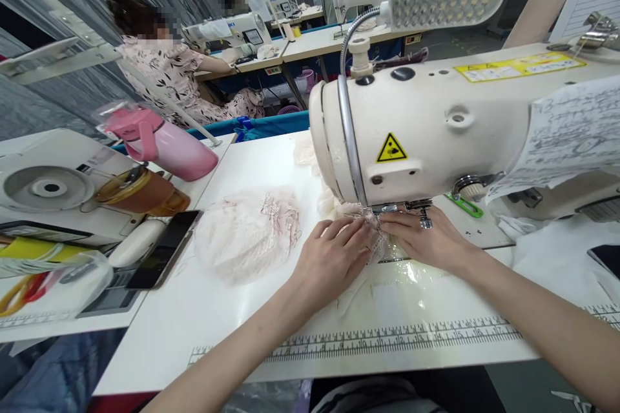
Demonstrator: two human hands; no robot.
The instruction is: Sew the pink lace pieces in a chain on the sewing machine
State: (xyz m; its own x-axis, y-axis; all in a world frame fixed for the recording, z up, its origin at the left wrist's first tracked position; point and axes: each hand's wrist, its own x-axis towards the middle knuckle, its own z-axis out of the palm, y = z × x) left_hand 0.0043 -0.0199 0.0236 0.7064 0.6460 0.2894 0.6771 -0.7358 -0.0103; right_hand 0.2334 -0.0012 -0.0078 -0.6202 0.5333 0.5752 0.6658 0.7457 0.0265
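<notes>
Both my hands rest on a strip of white lace fabric [375, 251] under the head of a cream sewing machine [436, 122]. My left hand [334, 258] lies flat with fingers stretched toward the presser foot [387, 210], pressing the lace down. My right hand [423, 242] lies on the other side of the foot, its fingertips pinched on the lace edge right at the needle. More lace bunches up behind the machine head [334, 203].
A heap of pale lace pieces [249, 232] lies left of my hands. Further left stand a pink bottle [167, 142], a brown bottle [143, 193], a dark phone [165, 248] and orange-handled scissors [19, 293]. A ruler strip [387, 339] runs along the table's front edge. Other people sew at the back.
</notes>
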